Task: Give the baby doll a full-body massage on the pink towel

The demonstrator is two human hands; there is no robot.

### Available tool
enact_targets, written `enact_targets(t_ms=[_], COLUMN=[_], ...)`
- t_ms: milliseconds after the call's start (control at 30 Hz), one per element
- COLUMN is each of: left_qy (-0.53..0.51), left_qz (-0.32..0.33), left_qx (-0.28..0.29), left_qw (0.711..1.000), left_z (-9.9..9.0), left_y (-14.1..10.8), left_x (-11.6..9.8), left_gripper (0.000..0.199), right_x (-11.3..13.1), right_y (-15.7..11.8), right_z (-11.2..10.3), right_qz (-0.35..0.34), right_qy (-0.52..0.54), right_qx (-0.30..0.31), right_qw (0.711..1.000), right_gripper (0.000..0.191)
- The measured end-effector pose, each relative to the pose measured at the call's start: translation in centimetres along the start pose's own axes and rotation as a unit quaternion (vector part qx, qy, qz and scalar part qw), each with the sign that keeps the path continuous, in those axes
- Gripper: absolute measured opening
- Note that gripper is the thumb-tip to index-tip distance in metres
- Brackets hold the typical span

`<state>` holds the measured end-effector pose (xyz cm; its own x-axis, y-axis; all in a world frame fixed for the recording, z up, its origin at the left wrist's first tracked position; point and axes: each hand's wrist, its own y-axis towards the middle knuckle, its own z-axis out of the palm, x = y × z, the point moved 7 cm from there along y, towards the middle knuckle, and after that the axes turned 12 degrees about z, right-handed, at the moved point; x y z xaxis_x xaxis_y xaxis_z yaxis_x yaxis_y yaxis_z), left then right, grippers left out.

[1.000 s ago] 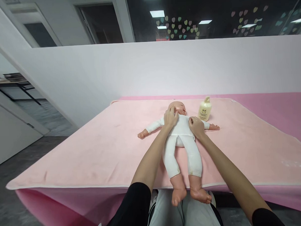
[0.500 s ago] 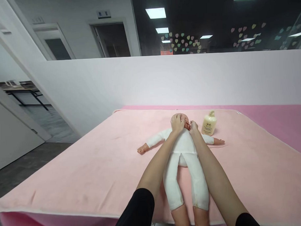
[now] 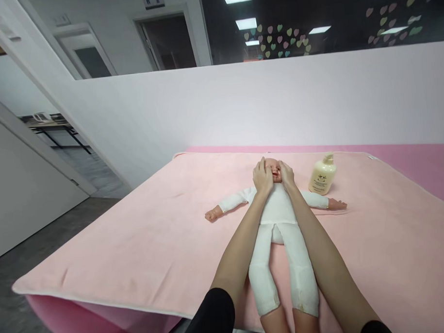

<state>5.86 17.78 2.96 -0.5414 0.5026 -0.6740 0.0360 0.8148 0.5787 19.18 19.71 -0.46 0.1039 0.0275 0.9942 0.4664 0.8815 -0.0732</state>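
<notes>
A baby doll (image 3: 280, 210) in a white cloth body lies on its back, arms spread and legs toward me. Its head (image 3: 275, 165) is between my two hands, with the mouth and part of the face showing. My left hand (image 3: 262, 177) cups the left side of the head, its fingers pointing up along the cheek. Against the opposite cheek, my right hand (image 3: 287, 175) is curved the same way. The fingertips partly cover the sides of the face. A pale yellow pump bottle (image 3: 322, 175) stands to the right of my right hand, beside the doll's arm.
A pink blanket (image 3: 154, 227) with a pale edge covers the table under the doll. Behind it rises a white wall (image 3: 242, 107) with a dark window (image 3: 348, 21) above. On the left are a white door (image 3: 29, 188) and a grey floor (image 3: 7, 285).
My right hand has moved from beside the doll's chin onto its cheek. My left hand has shifted from over the face to the side of the head. The view has tilted slightly.
</notes>
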Motion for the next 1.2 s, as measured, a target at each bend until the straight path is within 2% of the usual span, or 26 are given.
enact_targets(t_ms=[67, 167, 300, 433, 533, 667, 767, 900, 1200], left_qy=[-0.017, -0.030, -0.051, -0.114, -0.169, -0.217, -0.222, -0.215, -0.249], left_qz=[-0.055, -0.108, -0.118, -0.101, -0.082, -0.055, -0.018, -0.006, -0.021], left_qx=[-0.004, -0.007, -0.005, -0.018, -0.029, -0.019, -0.008, -0.001, -0.002], left_qw=[0.998, 0.994, 0.992, 0.988, 0.982, 0.975, 0.975, 0.977, 0.968], left_z=[-0.2, -0.5, -0.5, 0.0, 0.6, 1.5, 1.9, 2.3, 2.9], left_y=[-0.1, -0.2, 0.2, 1.1, 1.7, 2.4, 2.9, 3.3, 3.7], left_x=[0.9, 1.6, 2.1, 2.9, 3.7, 4.3, 4.2, 4.4, 5.3], left_gripper=[0.045, 0.044, 0.039, 0.034, 0.032, 0.035, 0.035, 0.040, 0.038], right_x=[1.0, 2.1, 2.3, 1.9, 1.6, 0.4, -0.8, -0.7, -0.3], right_y=[-0.5, -1.4, -1.7, -1.5, -1.1, 0.0, 0.9, 1.1, 1.0], right_z=[-0.1, 0.2, 0.5, 0.6, 0.5, 0.5, 1.1, 1.9, 2.0], right_qz=[-0.048, -0.073, -0.075, -0.091, -0.095, -0.056, -0.026, -0.050, -0.025], right_qy=[-0.099, -0.181, -0.196, -0.192, -0.173, -0.096, -0.013, 0.039, 0.058], right_qx=[-0.040, -0.066, -0.074, -0.068, -0.063, -0.044, 0.014, 0.084, 0.082], right_qw=[0.993, 0.979, 0.975, 0.975, 0.978, 0.993, 0.999, 0.994, 0.995], right_gripper=[0.026, 0.030, 0.035, 0.039, 0.038, 0.035, 0.041, 0.042, 0.041])
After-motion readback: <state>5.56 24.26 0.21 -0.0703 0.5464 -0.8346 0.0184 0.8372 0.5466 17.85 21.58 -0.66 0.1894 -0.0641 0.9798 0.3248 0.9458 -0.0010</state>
